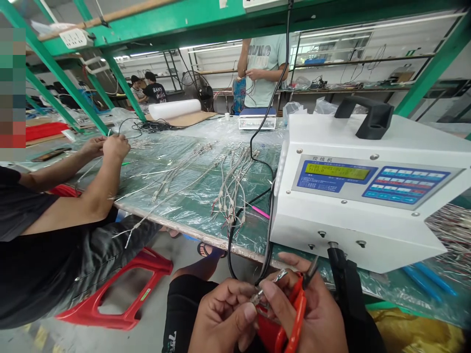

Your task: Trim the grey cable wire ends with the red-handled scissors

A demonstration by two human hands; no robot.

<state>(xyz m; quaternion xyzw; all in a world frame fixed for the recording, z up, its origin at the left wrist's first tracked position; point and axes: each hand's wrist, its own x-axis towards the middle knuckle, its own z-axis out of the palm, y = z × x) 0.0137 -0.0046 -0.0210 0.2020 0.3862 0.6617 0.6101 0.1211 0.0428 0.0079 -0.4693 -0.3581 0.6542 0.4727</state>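
Near my lap, my left hand (224,314) is closed, thumb and fingertips pinching a short wire end (280,275) with shiny, bare-looking strands. My right hand (322,314) is closed too; it keeps red-handled pliers (299,318) in the palm, dark jaws pointing up, while its thumb and finger touch the same wire. The pliers' exact type is hard to tell. Just above my right hand, a black attachment (340,269) juts from the front of a white machine (353,230). Beyond my hands, a bunch of grey cables (230,196) with connectors lies on the table.
On the left, a co-worker's hands (116,147) hold a thin cable over the plastic-covered table (191,206). A red stool (125,318) stands below. Black cords (232,250) hang off the table edge. Blue-handled tools (423,282) and loose wires (452,230) lie right of the machine.
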